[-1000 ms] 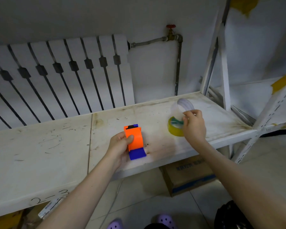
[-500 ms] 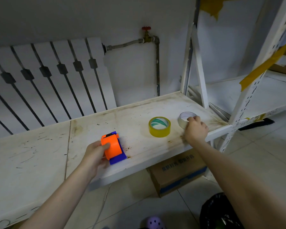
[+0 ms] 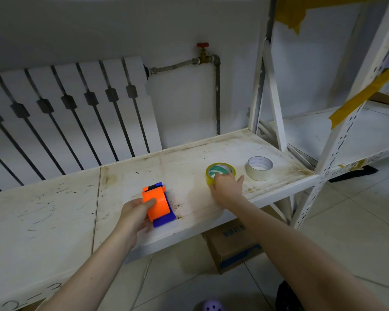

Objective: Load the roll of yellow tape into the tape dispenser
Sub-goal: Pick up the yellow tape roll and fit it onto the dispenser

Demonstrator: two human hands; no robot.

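Note:
An orange and blue tape dispenser (image 3: 157, 202) lies on the white shelf (image 3: 189, 167) near its front edge. My left hand (image 3: 134, 213) grips the dispenser from the left, thumb on its orange top. The roll of yellow tape (image 3: 220, 172) lies flat on the shelf to the right. My right hand (image 3: 227, 187) rests on the near side of that roll, fingers curled over its rim and into its core. The roll's front wall is hidden by the hand.
A white tape roll (image 3: 259, 168) lies flat just right of the yellow one. A radiator (image 3: 65, 113) and pipe (image 3: 217, 95) stand behind the shelf. White rack posts (image 3: 276, 104) rise at the right. A cardboard box (image 3: 231, 245) sits on the floor below.
My right hand set the white roll down on the shelf, let it go and moved left onto the yellow roll. The left hand stays on the dispenser.

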